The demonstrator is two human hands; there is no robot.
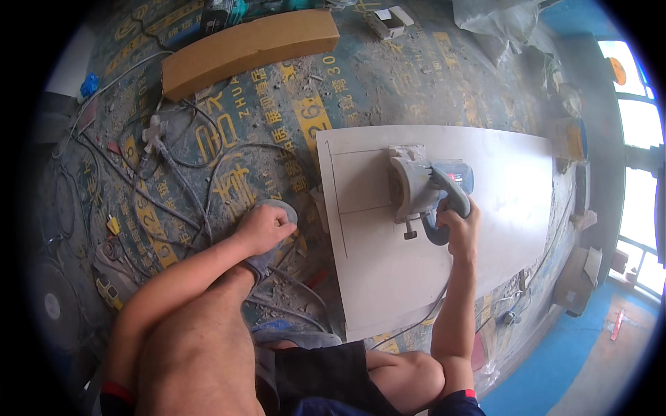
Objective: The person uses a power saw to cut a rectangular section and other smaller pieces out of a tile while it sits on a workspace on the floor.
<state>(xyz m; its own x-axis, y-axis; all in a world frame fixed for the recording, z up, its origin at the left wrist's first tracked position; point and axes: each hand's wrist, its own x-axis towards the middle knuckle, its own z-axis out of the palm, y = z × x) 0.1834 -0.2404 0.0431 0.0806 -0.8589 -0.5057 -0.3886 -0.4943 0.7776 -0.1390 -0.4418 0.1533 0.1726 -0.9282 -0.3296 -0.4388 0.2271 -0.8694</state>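
Right hand (460, 229) wrapped round a grey power saw (418, 182) resting on a white board (503, 180) — lines (365, 211) are marked, but no finished cut shows. Left hand (263, 230) loosely fisted, seemingly empty, by a shoe (285, 208). Around: dusty printed floor sheeting (416, 90), tangled cables (184, 182), bright windows (636, 128) at right.

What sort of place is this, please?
Probably a room under renovation: grey rubble litters the dark-green printed floor covering, grey cables lie tangled, and a grey power tool sits on a white rectangular panel.
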